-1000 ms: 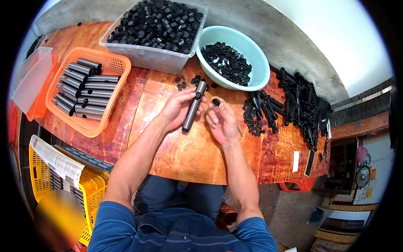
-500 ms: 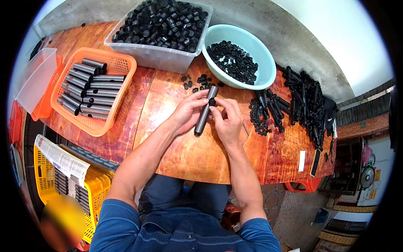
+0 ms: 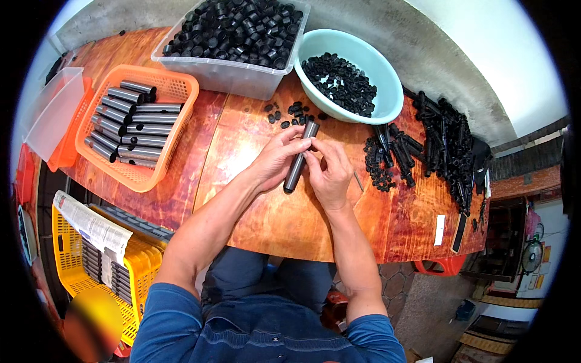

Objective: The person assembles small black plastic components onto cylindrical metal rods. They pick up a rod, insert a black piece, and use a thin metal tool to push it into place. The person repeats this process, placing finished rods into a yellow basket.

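A dark grey metal tube (image 3: 295, 173) is held at a slant above the table, its lower end toward me. My left hand (image 3: 272, 160) is closed around its upper part, the thumb lying across it. From the other side, the thumb and forefinger of my right hand (image 3: 330, 175) press together against the middle of the tube. A small black piece at that spot is now mostly covered by my fingers. Beyond the tube, several small black oval pieces (image 3: 296, 110) lie loose on the wooden table (image 3: 242, 212).
At left stands an orange basket (image 3: 83, 133) of similar tubes. A clear bin (image 3: 224, 81) of black caps and a pale blue bowl (image 3: 390, 91) of small black pieces stand behind. Black parts (image 3: 448, 139) are heaped at right. A yellow crate (image 3: 68, 269) sits beside me, lower left.
The left thumb has slid over the black piece, which showed between my fingertips before. The tube stays in both hands. The whole view has shifted slightly.
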The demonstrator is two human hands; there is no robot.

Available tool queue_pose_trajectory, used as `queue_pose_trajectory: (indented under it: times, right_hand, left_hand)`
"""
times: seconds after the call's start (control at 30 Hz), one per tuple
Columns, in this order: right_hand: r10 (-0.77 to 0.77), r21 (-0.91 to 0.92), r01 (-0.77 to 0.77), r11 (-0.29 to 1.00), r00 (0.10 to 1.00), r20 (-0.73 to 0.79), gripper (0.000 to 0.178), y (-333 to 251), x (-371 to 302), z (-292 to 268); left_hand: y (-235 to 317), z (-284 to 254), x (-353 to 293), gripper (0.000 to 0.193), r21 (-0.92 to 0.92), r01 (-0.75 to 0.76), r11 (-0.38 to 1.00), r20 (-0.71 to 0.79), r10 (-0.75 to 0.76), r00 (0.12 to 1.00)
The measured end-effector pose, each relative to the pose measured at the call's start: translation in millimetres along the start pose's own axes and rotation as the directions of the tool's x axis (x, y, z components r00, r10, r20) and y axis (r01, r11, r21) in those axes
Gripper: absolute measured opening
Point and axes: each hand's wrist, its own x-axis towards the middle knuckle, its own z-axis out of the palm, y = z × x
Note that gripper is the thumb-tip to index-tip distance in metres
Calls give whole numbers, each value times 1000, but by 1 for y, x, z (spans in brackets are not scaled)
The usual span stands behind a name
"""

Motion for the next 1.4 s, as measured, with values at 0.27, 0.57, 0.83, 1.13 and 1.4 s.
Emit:
queue_pose_trajectory:
  times: [0.27, 0.57, 0.83, 1.13, 1.4]
  right_hand:
    - [97, 112, -102, 988, 994, 46, 28, -6, 1, 0]
    - [302, 295, -296, 908, 953, 25, 20, 10, -1, 3]
    - [519, 576, -474, 667, 849, 98, 22, 6, 2, 1]
    - [389, 467, -415, 781, 908, 155, 20, 14, 9, -12]
    - [511, 669, -594, 445, 783, 355, 21, 25, 8, -16]
  left_hand:
    - [-3, -9, 5, 23, 75, -81, 994, 73, 76, 994]
    - [0, -9, 3, 21, -63, 30, 998, 25, -28, 999]
    - [0, -10, -1, 28, 25, 103, 994, 51, -104, 993]
    - [-4, 0, -7, 43, 272, 2, 962, 153, -45, 987]
    - [4, 6, -11, 46, 216, 66, 974, 236, -117, 965]
